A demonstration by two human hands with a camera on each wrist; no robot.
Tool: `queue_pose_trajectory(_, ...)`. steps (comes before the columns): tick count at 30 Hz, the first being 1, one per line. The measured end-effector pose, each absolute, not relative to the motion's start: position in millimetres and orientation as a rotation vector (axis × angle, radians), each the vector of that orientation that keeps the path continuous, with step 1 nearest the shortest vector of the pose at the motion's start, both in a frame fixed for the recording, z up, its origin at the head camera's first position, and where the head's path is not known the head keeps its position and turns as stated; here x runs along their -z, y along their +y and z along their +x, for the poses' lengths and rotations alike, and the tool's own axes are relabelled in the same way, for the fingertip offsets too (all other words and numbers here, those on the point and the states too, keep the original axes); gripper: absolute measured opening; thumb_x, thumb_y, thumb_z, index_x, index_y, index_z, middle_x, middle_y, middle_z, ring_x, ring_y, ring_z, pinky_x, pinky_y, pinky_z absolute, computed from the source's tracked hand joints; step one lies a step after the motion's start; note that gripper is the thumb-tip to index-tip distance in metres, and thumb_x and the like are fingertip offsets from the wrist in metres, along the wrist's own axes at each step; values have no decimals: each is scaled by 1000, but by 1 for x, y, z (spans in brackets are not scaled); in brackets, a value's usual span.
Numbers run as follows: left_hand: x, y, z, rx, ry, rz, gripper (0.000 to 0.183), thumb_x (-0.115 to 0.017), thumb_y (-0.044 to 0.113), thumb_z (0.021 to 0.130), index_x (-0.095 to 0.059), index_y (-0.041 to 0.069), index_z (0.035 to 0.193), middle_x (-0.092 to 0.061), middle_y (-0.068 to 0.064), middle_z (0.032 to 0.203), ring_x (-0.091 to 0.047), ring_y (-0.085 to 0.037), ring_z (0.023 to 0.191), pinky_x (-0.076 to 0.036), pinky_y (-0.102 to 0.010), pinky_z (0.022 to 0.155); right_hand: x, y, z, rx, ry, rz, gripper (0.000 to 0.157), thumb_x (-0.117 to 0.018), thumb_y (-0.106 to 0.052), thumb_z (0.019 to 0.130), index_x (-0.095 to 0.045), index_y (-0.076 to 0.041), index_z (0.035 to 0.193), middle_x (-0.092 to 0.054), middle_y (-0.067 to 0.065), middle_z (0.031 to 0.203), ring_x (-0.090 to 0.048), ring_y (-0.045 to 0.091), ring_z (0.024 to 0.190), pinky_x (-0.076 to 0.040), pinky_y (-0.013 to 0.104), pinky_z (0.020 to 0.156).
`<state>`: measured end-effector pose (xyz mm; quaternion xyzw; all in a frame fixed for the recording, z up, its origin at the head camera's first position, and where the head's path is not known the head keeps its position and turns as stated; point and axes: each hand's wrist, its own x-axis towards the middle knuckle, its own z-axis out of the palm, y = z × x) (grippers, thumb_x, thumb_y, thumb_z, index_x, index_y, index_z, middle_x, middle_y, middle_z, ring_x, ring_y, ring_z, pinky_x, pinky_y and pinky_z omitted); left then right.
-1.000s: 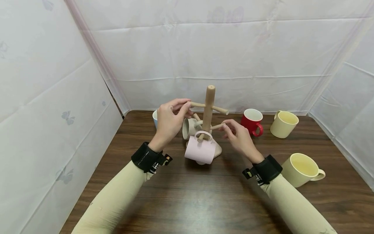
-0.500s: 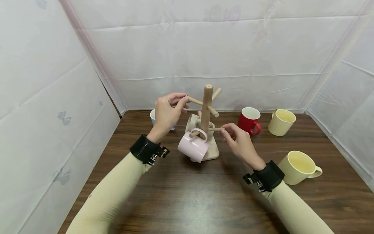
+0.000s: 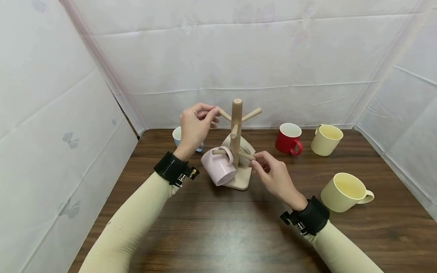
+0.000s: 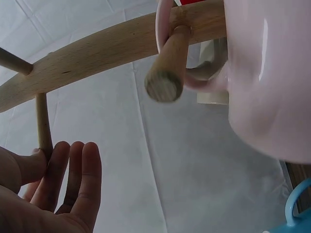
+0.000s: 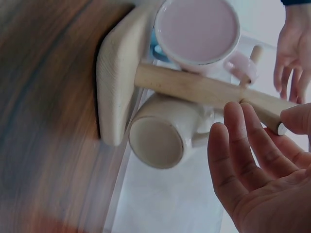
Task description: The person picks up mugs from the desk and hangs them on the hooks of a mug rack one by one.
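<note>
A wooden mug tree (image 3: 236, 113) stands on the table. Up high on its left side, my left hand (image 3: 194, 127) pinches the tip of a peg (image 4: 43, 121) between thumb and fingers. Lower on the right, my right hand (image 3: 274, 178) has thumb and fingertips at the end of another peg (image 5: 265, 116). From a lower peg on the left, a pale pink mug (image 3: 216, 167) hangs tilted by its handle. Behind the post hangs a cream mug (image 5: 160, 138), partly hidden in the head view. Two upper pegs, one toward the front and one toward the back right, carry nothing.
A light blue mug (image 3: 177, 136) stands behind my left hand, partly covered by it. To the right are a red mug (image 3: 285, 142), a yellow mug (image 3: 326, 143) at the back and a wider yellow mug (image 3: 336, 195) nearer. White sheeting (image 3: 218, 57) encloses the dark wooden table (image 3: 218, 235).
The mug tree has turned with both hands on its pegs. The pink mug has swung to the left and the cream mug round behind the post. My right hand has moved slightly left and down.
</note>
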<state>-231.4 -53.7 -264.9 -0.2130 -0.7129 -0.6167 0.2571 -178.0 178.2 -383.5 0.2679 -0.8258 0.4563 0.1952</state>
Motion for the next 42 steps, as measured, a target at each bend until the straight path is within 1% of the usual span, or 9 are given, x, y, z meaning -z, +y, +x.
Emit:
queue_pose_trajectory(5, 278, -56, -249, 1681, -1941, -585, 15, -65, 13, 86, -68, 0, 93, -69, -11, 82, -63, -28, 66, -55, -42, 57, 385, 170, -169, -1275, -2284, 779, 16, -57, -13, 92, -59, -13, 108, -67, -5, 85, -58, 6, 65, -51, 31, 53)
queue_pose_trajectory(9, 285, -57, -255, 1569, -2084, -598, 23, -61, 21, 90, -67, 7, 108, -69, -4, 87, -63, -18, 68, -55, -34, 58, 387, 162, -161, -1301, -2263, 777, 21, -55, -12, 93, -59, -14, 113, -67, -7, 83, -58, 5, 62, -50, 31, 51)
queue_pose_trajectory(13, 287, -58, -254, 1376, -2284, -637, 37, -53, 29, 95, -54, 18, 130, -69, 0, 93, -62, -8, 75, -52, -30, 60, 389, 154, -155, -1319, -2255, 801, 29, -55, -11, 92, -56, -12, 121, -68, -6, 82, -59, 3, 63, -49, 30, 48)
queue_pose_trajectory(17, 289, -58, -254, 1231, -2377, -697, 44, -46, 33, 98, -41, 23, 140, -68, 4, 93, -60, -4, 79, -49, -31, 64, 394, 146, -149, -1290, -2279, 871, 41, -56, -10, 92, -48, -10, 132, -68, -3, 83, -56, 3, 60, -46, 26, 45)
queue_pose_trajectory(22, 292, -54, -255, 1245, -2394, -759, 45, -41, 29, 100, -33, 28, 144, -66, -1, 81, -61, -12, 69, -51, -30, 60, 398, 136, -144, -1278, -2349, 928, 55, -57, -14, 91, -35, -11, 142, -66, -7, 82, -51, 3, 54, -41, 19, 42)
queue_pose_trajectory(27, 296, -50, -255, 1410, -2450, -724, 45, -38, 33, 100, -26, 43, 143, -66, -5, 97, -62, -15, 74, -53, -31, 61, 398, 130, -140, -1289, -2402, 983, 62, -57, -17, 92, -26, -12, 146, -67, -9, 84, -49, 3, 55, -44, 23, 48)
queue_pose_trajectory(33, 299, -46, -253, 1531, -2427, -734, 47, -40, 33, 99, -24, 48, 141, -61, -10, 116, -62, -10, 80, -54, -38, 60, 399, 129, -140, -1277, -2401, 1037, 65, -57, -15, 92, -22, -11, 147, -67, -10, 84, -52, 2, 62, -47, 27, 53)
queue_pose_trajectory(36, 300, -45, -254, 1526, -2425, -721, 46, -40, 35, 99, -24, 50, 140, -60, -11, 120, -62, -9, 78, -54, -39, 54, 400, 130, -140, -1271, -2401, 1043, 66, -57, -15, 92, -21, -12, 147, -66, -12, 84, -51, 2, 62, -46, 27, 53)
queue_pose_trajectory(42, 300, -44, -254, 1506, -2424, -706, 45, -39, 33, 100, -26, 49, 140, -63, -10, 112, -62, -11, 68, -52, -35, 47, 401, 132, -140, -1280, -2408, 1052, 66, -57, -14, 92, -21, -14, 148, -67, -10, 85, -53, 3, 63, -48, 31, 53)
